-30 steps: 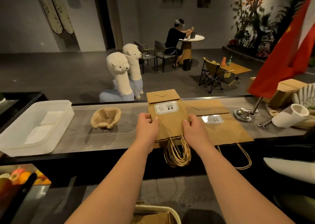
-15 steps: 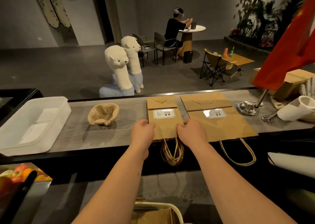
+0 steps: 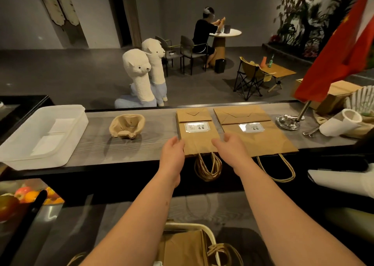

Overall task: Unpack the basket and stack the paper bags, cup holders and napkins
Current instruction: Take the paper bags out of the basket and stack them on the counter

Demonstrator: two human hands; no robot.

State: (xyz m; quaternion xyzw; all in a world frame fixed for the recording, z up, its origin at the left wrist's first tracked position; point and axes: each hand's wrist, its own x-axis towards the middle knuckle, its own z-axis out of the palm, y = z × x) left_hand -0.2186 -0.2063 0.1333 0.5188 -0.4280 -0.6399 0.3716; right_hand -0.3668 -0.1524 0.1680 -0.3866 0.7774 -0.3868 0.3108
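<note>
A small brown paper bag [image 3: 197, 132] with a white label lies flat on the grey counter [image 3: 157, 124], its twine handles hanging over the front edge. Just right of it lies a larger paper bag [image 3: 257, 136]. My left hand [image 3: 174, 150] rests at the small bag's lower left edge and my right hand [image 3: 228, 146] at its lower right corner, fingers loose and apart. A moulded pulp cup holder [image 3: 127, 126] sits further left. White napkins [image 3: 52, 134] lie inside a white plastic bin [image 3: 77, 120]. The basket [image 3: 210, 233] below me holds more paper bags [image 3: 182, 247].
A red flag on a metal stand [image 3: 288, 122] and a white paper roll [image 3: 340, 124] crowd the counter's right end, beside cardboard boxes. A fruit picture lies low at the left. Two alpaca figures stand beyond the counter; a person sits at a far table.
The small bag went from held over the larger bag to lying flat on the counter left of it. My hands slid back to its near edge and loosened.
</note>
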